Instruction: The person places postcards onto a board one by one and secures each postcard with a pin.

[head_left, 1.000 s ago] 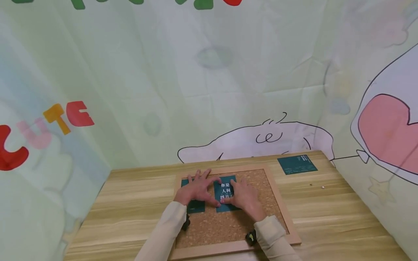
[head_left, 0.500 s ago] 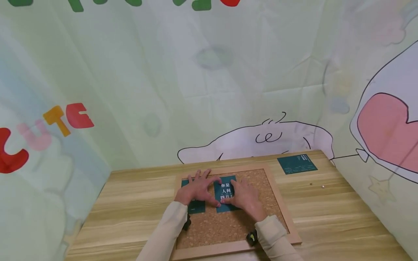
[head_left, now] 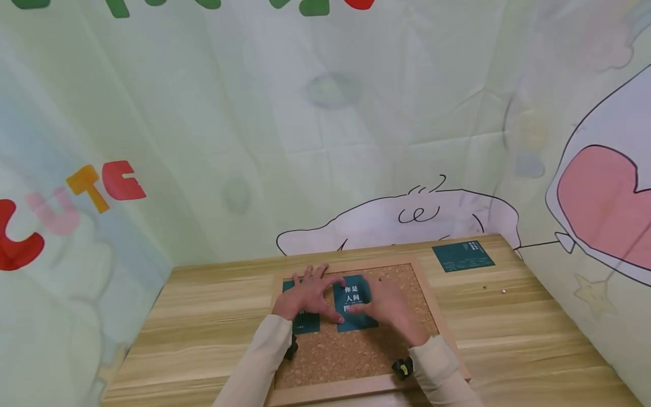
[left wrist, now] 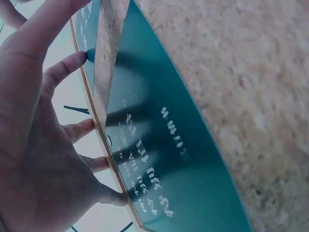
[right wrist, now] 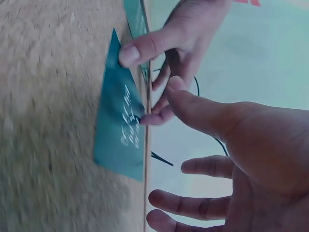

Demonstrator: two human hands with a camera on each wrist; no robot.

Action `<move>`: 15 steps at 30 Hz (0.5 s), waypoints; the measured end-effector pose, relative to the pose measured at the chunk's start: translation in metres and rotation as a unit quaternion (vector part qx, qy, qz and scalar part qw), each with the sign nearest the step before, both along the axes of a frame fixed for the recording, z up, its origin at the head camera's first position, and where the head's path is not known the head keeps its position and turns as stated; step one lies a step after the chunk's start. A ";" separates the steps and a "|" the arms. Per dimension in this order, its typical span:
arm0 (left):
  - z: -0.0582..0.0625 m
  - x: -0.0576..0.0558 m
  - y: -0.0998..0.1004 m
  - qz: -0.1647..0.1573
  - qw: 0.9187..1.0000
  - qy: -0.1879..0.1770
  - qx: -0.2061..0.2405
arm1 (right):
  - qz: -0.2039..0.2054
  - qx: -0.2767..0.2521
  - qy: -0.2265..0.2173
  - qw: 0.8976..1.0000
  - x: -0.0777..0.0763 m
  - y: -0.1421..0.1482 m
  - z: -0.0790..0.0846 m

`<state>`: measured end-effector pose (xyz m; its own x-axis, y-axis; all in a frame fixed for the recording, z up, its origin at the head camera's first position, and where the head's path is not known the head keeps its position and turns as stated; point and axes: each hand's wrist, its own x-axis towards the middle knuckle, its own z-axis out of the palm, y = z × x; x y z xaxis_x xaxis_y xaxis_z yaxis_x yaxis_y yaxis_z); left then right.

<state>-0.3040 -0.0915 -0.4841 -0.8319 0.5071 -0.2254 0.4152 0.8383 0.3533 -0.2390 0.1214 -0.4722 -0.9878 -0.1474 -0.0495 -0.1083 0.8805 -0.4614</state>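
Note:
A teal card (head_left: 356,324) printed with white characters lies on the framed corkboard (head_left: 351,359). The left hand (head_left: 307,297) spreads over a second teal card (left wrist: 193,188), its thumb and index fingertip at the first card's left edge. In the right wrist view, the left thumb (right wrist: 130,55) presses on the first card near one corner. The right hand (head_left: 391,305) hovers by that card's right side, fingers parted and holding nothing; in the right wrist view, its fingers (right wrist: 207,203) stand apart from the card. Part of the second card is hidden beneath the left hand.
The board's wooden rim (head_left: 330,393) surrounds the cork. At the back right of the wooden table (head_left: 203,316) lies a third teal card (head_left: 463,257). A tiny shiny piece (head_left: 503,291) sits in front of it. A printed curtain (head_left: 244,141) hangs behind the table.
The right hand has lifted from the first card and drawn back to the right, uncovering its right edge. The left hand and the cards stay in place.

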 end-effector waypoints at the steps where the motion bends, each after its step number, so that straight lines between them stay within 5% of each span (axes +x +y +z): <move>1: 0.000 0.000 0.000 0.001 1.000 0.000 0.000 | -0.002 0.000 0.003 1.000 0.001 0.002 0.001; 15: 0.000 0.000 -0.002 -0.003 1.000 0.000 0.006 | -0.033 0.024 0.032 0.999 0.005 0.060 0.011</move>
<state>-0.3041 -0.0934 -0.4843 -0.8293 0.5143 -0.2183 0.4199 0.8315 0.3639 -0.2344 0.1816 -0.4615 -0.9966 -0.0818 0.0090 -0.0782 0.9074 -0.4130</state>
